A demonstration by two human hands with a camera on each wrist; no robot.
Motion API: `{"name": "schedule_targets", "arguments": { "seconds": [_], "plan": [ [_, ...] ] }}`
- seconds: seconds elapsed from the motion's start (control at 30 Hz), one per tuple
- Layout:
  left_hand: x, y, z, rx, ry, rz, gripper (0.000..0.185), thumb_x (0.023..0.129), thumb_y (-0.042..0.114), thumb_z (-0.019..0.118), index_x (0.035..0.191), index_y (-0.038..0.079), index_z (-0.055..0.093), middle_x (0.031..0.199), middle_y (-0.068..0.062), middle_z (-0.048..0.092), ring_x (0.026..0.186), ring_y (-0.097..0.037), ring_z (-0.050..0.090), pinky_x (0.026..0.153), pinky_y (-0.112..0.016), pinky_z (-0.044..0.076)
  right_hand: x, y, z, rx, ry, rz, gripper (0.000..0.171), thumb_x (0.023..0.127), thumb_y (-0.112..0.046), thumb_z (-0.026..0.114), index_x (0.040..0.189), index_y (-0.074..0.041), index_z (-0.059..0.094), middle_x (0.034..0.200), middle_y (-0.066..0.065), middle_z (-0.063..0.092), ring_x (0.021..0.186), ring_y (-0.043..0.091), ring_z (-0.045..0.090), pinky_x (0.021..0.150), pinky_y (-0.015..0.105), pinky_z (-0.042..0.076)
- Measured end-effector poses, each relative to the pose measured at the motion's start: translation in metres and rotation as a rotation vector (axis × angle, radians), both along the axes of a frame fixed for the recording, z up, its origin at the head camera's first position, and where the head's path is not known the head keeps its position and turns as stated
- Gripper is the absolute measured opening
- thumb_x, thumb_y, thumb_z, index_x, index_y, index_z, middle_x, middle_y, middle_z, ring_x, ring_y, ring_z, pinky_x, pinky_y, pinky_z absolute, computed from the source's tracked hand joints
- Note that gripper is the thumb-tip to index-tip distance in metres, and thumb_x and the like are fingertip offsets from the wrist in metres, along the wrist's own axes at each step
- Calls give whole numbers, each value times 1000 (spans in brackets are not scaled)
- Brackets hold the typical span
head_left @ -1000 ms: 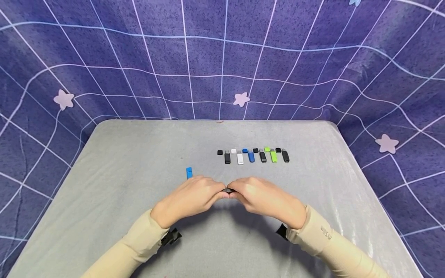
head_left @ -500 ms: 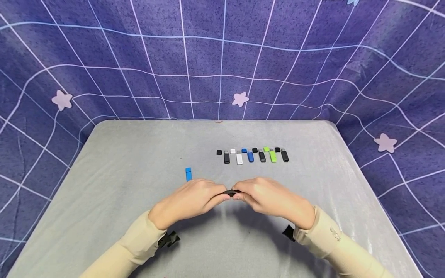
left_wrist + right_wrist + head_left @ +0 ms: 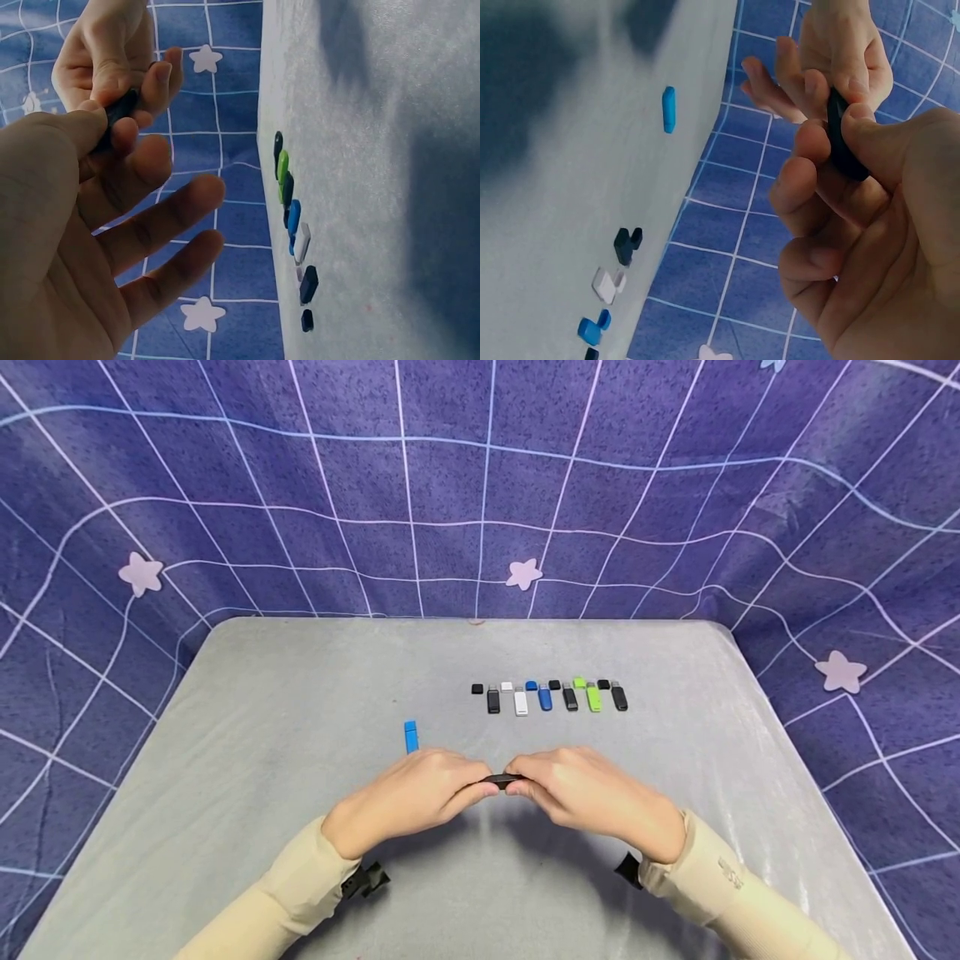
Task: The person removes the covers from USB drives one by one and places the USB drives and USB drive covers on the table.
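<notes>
The left hand (image 3: 408, 797) and the right hand (image 3: 592, 797) meet above the table (image 3: 262, 793). Both pinch one black USB stick (image 3: 501, 779) between thumb and fingertips, one hand at each end. Just beyond the left hand lies a blue stick (image 3: 410, 737). Farther beyond the right hand is a row of sticks and caps (image 3: 551, 695).

The right hand (image 3: 870, 225) pinches a small black plastic flash drive (image 3: 843, 139) with the left hand (image 3: 832, 60); a light-blue capped stick (image 3: 668, 109) lies on the grey desk (image 3: 562, 180).
</notes>
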State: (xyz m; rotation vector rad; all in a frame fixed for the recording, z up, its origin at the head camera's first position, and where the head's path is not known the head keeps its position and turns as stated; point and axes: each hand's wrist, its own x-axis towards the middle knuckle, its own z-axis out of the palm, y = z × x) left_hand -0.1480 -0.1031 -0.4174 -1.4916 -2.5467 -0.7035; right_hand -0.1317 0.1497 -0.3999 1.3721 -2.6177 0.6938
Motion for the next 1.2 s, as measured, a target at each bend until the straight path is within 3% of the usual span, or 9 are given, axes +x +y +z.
{"name": "schedule_targets", "arguments": {
  "seconds": [0.33, 0.6, 1.03, 1.2],
  "plan": [
    [3, -6, -1, 37, 26, -24, 34, 108, 32, 55, 77, 22, 47, 66, 15, 34, 59, 2, 32, 60, -20, 33, 2, -3, -1, -13, 4, 13, 11, 103, -25, 64, 96, -18, 66, 69, -16, 50, 56, -7, 35, 49, 10, 31],
    [6, -11, -2, 60, 113, -45, 35, 110, 35, 50, 77, 21, 48, 66, 14, 35, 61, 1, 33, 63, -21, 36, 3, -5, 1, -7, -5, 23, 12, 105, -27, 62, 96, -20, 66, 71, -17, 51, 58, -7, 37, 51, 10, 33],
    [3, -12, 1, 94, 115, -73, 33, 110, 31, 51, 78, 21, 50, 66, 13, 37, 61, 1, 34, 62, -21, 38, 2, -8, 2, -19, -7, 26, 14, 105, -27, 60, 94, -19, 65, 69, -17, 50, 56, -7, 35, 49, 10, 31],
    [-1, -6, 1, 72, 124, -45, 38, 109, 40, 47, 77, 20, 47, 65, 12, 34, 61, -1, 32, 62, -21, 35, 1, -5, 1, -57, -41, 2, 9, 103, -21, 64, 96, -17, 67, 70, -14, 48, 58, -6, 35, 52, 11, 34]
  ]
}}
